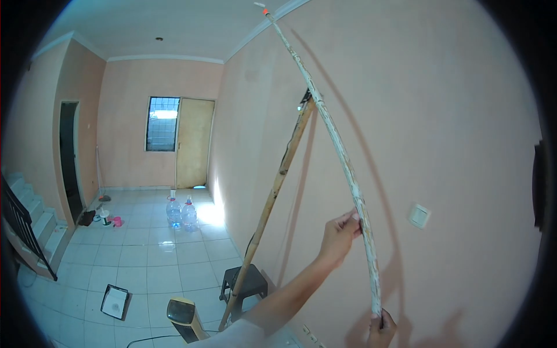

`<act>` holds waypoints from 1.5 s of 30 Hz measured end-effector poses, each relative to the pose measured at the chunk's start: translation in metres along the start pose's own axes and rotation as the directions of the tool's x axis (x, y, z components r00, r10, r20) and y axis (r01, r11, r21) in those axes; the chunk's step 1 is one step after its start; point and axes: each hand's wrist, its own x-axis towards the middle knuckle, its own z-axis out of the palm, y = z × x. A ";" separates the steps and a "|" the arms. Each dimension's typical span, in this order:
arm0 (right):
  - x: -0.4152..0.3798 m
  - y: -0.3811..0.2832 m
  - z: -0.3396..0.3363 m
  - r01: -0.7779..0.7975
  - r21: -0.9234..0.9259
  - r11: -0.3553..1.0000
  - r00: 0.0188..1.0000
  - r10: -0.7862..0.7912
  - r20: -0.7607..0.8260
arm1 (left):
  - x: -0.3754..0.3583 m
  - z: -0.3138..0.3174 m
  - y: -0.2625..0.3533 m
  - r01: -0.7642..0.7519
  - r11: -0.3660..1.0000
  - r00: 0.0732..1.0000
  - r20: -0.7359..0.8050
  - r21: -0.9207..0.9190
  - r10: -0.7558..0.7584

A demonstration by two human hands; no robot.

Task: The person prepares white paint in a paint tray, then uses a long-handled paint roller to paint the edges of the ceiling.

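Note:
A long, paint-stained whitish pole (342, 156) slants up from the lower right to the ceiling edge, with a small red piece (266, 11) at its top end. My left hand (340, 236) grips the pole partway up, its fingers closed at the pole's side. At the pole's bottom end my right hand (383, 329) is closed around it, partly cut by the frame edge. Behind the pole a bamboo stick (272, 197) leans, with a dark clamp-like piece (306, 95) at its top, close to where the pole crosses.
A dark stool (249, 280) stands by the bamboo stick's foot, near a yellowish device (184, 319) with a cable. A tray (116, 301) lies on the floor. Water bottles (189, 214) stand farther back. The wall at right has a switch (419, 215).

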 end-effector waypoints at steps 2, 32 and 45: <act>0.023 -0.018 0.049 -0.078 0.120 0.990 0.997 0.080 -0.010 | 0.036 -0.037 0.011 -0.007 1.000 1.000 -0.031 0.007 0.008; 0.225 -0.134 0.380 -0.060 -0.148 0.987 0.975 0.090 0.205 | 0.350 -0.284 0.148 -0.155 0.934 0.915 -0.310 0.320 0.258; 0.155 -0.056 0.171 -0.003 0.140 0.990 0.988 -0.018 0.152 | 0.191 -0.124 0.078 -0.145 0.985 0.986 -0.062 0.098 0.152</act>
